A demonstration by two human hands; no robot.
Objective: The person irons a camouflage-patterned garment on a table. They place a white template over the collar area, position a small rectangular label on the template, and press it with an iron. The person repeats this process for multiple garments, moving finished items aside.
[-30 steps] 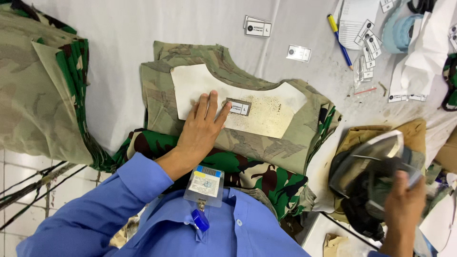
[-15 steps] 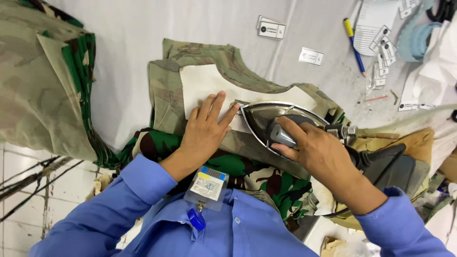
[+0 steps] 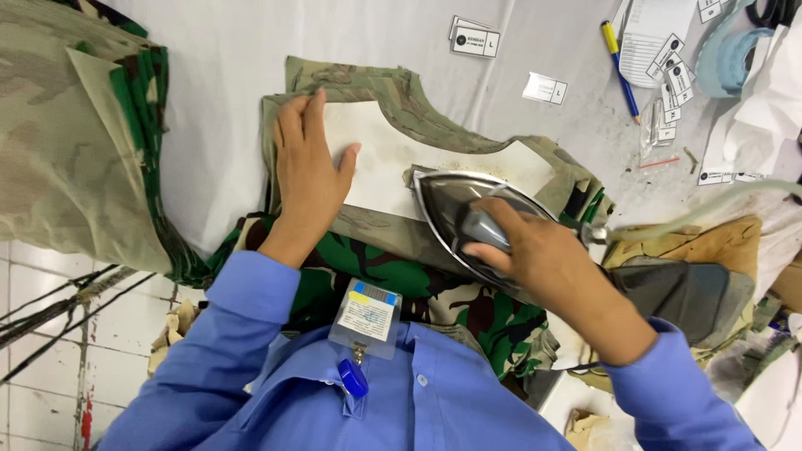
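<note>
The left hand [image 3: 307,171] is lying flat and open on the white interlining [image 3: 393,150], pinning it; the right hand [image 3: 535,255] is gripping the iron [image 3: 468,213] at frame centre, best moved slowly, clear of the fingers.

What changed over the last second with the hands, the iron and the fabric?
The right hand carried the iron from its rest at the right onto the white panel. The left hand slid left and farther up the panel, pressing flat. The camouflage piece, tags and pen stayed put.
</note>
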